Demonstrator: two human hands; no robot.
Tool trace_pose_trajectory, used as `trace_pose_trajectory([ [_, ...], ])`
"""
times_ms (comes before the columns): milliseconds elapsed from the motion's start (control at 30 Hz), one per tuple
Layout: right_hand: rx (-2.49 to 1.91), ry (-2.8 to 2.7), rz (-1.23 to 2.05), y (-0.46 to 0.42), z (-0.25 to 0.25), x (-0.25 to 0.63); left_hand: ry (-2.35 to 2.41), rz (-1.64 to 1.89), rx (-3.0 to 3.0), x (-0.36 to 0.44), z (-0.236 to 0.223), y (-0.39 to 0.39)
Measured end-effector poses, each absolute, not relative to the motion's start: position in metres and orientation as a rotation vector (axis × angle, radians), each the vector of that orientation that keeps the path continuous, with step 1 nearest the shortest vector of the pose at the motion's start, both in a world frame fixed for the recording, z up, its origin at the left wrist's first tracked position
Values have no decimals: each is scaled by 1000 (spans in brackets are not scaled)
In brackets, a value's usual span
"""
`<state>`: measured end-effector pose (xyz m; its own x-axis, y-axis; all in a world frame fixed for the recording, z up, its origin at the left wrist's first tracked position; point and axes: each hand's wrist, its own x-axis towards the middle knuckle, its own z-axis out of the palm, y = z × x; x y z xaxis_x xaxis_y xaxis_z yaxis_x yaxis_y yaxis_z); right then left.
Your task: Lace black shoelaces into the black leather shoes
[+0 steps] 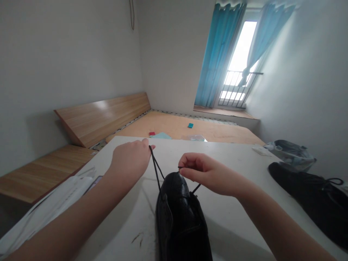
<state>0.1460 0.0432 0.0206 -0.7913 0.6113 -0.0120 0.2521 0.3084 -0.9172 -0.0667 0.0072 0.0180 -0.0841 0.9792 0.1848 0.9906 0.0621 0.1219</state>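
A black leather shoe [182,221] lies on the white tabletop, centred in front of me and running off the lower edge of the picture. My left hand [132,156] is closed on a black shoelace [156,166], which runs taut in two strands from the fist down to the shoe's left side. To the right, my right hand [199,170] pinches a thin dark bit of lace between thumb and forefinger, just above the shoe. Another short stretch of lace sticks out at the shoe's right side, below that hand.
A second black shoe [312,197], its lace tied, lies at the right. Behind it stands a clear plastic bag [293,154]. White papers [58,197] lie at the left edge of the white table [233,152]. Beyond is a bed [174,121] with a wooden headboard [108,116].
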Motion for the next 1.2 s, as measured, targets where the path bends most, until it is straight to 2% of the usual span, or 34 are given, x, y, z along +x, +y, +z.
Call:
trace_pose_trajectory([
  [167,-706,-2339,1492,36,20,145,-2097,-697,-2491,-59,23,10],
  [300,-699,-2357,1497,40,20,146,-1876,-1005,-2545,-50,25,2],
  [567,-701,-2355,1530,41,20,147,-1643,-976,-2488,-43,27,-7],
  [733,-946,-2557,1091,43,9,141,-1517,-1194,-2298,-44,31,-10],
  [867,-973,-2575,1097,48,2,138,-1414,-1308,-2293,-46,48,-24],
  [1000,-708,-2489,1461,51,14,147,-1754,-1154,-2409,-51,53,-23],
  [1100,-405,-2247,1796,46,35,165,-2002,-829,-2559,-51,47,-18],
  [1200,-232,-1898,1753,37,57,182,-2073,-395,-2796,-49,39,-21],
])
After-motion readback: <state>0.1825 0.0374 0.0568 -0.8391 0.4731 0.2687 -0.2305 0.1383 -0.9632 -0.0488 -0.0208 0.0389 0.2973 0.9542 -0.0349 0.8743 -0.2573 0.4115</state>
